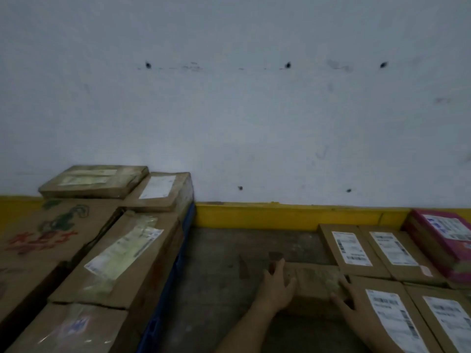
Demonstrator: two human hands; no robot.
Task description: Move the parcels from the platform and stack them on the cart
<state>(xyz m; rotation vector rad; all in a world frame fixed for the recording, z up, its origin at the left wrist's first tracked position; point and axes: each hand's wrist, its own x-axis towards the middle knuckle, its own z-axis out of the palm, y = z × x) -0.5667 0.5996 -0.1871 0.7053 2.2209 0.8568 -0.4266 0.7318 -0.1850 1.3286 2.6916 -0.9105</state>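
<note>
From my feed, both hands are down on one small brown parcel [314, 282] that lies on the dark platform [224, 263], near the bottom of the view and right of centre. The left hand [277, 285] sits at the parcel's left end. Its fingers are spread and fairly straight, and they lie over the top left corner with the palm against that end. It rests on the parcel rather than wrapping it.

The right hand [348, 299] is at the parcel's right end, with the thumb pointing left along the near edge and the fingers reaching up over the right side. That hand is blurred, so I cannot tell whether its fingers curl round the parcel or only press on it. The parcel lies flat between the two hands and touches both.

Just right of the parcel, flat labelled parcels [353, 248] lie in rows on the platform with their white labels facing up. The nearest of them butts against the parcel's right end under the right hand. A pink box [443, 233] sits at the far right beyond them.

To the left, well apart from the hands, is the cart [188, 220], of which I can see only a blue edge. It carries stacked cartons [132, 250], some with labels on top. A yellow kerb [280, 215] runs along the foot of the pale wall [229, 110] at the far side of the platform.
</note>
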